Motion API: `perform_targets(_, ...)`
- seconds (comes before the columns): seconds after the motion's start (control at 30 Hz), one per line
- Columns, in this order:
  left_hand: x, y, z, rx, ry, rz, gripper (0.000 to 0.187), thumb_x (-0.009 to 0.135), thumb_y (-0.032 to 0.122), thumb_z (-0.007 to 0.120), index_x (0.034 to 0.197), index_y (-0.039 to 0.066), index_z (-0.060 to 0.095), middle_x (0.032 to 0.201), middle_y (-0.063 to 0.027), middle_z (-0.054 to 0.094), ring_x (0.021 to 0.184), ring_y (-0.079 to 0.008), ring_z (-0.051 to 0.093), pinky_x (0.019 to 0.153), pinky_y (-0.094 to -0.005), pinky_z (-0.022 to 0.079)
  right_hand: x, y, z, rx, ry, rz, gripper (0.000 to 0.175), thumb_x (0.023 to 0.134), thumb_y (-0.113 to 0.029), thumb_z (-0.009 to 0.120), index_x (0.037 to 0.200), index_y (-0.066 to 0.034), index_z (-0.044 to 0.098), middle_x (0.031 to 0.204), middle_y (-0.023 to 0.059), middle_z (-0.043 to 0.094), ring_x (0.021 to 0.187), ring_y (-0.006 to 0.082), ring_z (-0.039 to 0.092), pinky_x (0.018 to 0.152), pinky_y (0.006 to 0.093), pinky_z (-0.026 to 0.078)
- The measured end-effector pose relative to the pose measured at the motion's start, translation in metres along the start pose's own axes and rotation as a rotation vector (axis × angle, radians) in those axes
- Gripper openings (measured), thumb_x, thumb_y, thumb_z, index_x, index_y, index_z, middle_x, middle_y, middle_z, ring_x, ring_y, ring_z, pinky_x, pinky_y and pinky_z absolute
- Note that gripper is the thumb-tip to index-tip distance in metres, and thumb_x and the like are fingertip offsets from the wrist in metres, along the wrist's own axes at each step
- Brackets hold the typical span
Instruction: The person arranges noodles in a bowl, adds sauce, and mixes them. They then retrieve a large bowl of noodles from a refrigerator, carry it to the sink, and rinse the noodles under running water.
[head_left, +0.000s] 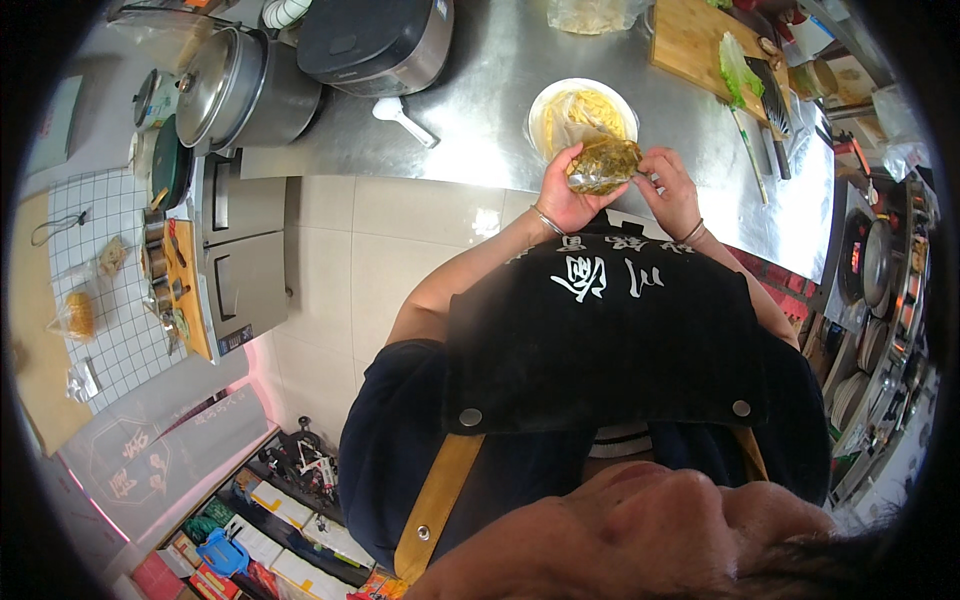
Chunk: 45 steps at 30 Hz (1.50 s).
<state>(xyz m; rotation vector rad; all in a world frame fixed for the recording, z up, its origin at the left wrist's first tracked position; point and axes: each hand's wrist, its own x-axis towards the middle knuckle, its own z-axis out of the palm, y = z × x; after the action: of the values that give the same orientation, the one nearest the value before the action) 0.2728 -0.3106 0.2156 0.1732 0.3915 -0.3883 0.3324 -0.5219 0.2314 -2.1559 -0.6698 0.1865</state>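
My left hand holds a clear plastic bag of greenish-brown chopped food from below and the left side. The fingers of my right hand pinch the bag's right edge. Just beyond the bag, a white round bowl stands on the steel counter near its front edge. Yellow pieces of food lie in the bowl, with a thin clear plastic bag partly over them. The bag in my hands hides the bowl's near rim.
Left on the steel counter are a white spoon, a rice cooker and a large metal pot. A wooden cutting board with lettuce and a cleaver lies right. A wok stands farther right.
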Motion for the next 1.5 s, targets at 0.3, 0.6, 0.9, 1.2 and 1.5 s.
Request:
perform_targets(0.3, -0.013, 0.01, 0.004, 0.093, -0.025, -0.027, 0.07, 0.103, 0.05, 0.045, 0.153, 0.003, 0.034, 0.144, -0.023, 0.054, 0.131, -0.0418, 0.056, 0.109, -0.0481, 0.049, 0.016, 0.014, -0.011, -0.075, 0.127, -0.097, 0.011, 0.09, -0.003, 0.071, 0.099, -0.0048, 0.067, 0.105, 0.0106, 0.067, 0.084, 0.0244, 0.069, 0.067, 0.0317, 0.057)
perform_targets(0.6, -0.022, 0.034, -0.013, 0.586, 0.295, 0.222, 0.053, 0.1, 0.025, 0.06, 0.142, 0.0, 0.04, 0.13, -0.0237, 0.06, 0.115, -0.0358, 0.066, 0.096, -0.0418, 0.056, 0.047, 0.009, -0.015, -0.115, 0.14, -0.222, 0.01, 0.094, -0.013, 0.07, 0.103, -0.0092, 0.067, 0.106, 0.0081, 0.067, 0.081, 0.028, 0.067, 0.066, 0.0359, 0.054)
perform_targets(0.9, 0.042, 0.091, -0.036, 1.642, 0.407, 0.64, 0.032, 0.092, 0.018, 0.071, 0.119, 0.0, 0.07, 0.099, -0.0072, 0.068, 0.082, -0.0171, 0.065, 0.078, -0.0299, 0.053, 0.073, 0.002, -0.016, -0.108, 0.057, -0.387, 0.009, 0.094, -0.012, 0.068, 0.101, -0.0088, 0.066, 0.108, 0.0058, 0.066, 0.088, 0.0294, 0.068, 0.071, 0.0393, 0.055)
perform_targets(1.2, 0.052, 0.113, -0.007, 1.064, 0.4, 0.316, 0.011, 0.092, 0.015, 0.072, 0.098, 0.005, 0.072, 0.078, 0.0037, 0.062, 0.061, -0.0037, 0.049, 0.05, -0.0215, 0.034, 0.096, -0.001, -0.025, -0.118, 0.056, -0.455, 0.009, 0.093, -0.013, 0.069, 0.102, -0.0095, 0.066, 0.107, 0.0062, 0.067, 0.088, 0.0293, 0.068, 0.072, 0.0394, 0.055)
perform_targets(1.5, 0.019, 0.107, 0.012, 0.859, 0.308, 0.605, 0.008, 0.092, 0.014, 0.071, 0.098, 0.009, 0.07, 0.078, 0.0061, 0.061, 0.064, -0.0025, 0.046, 0.057, -0.0207, 0.034, 0.104, 0.012, -0.047, 0.128, -0.026, -0.182, 0.011, 0.094, -0.006, 0.067, 0.105, -0.0049, 0.069, 0.102, 0.0068, 0.069, 0.092, 0.0183, 0.067, 0.085, 0.0293, 0.053)
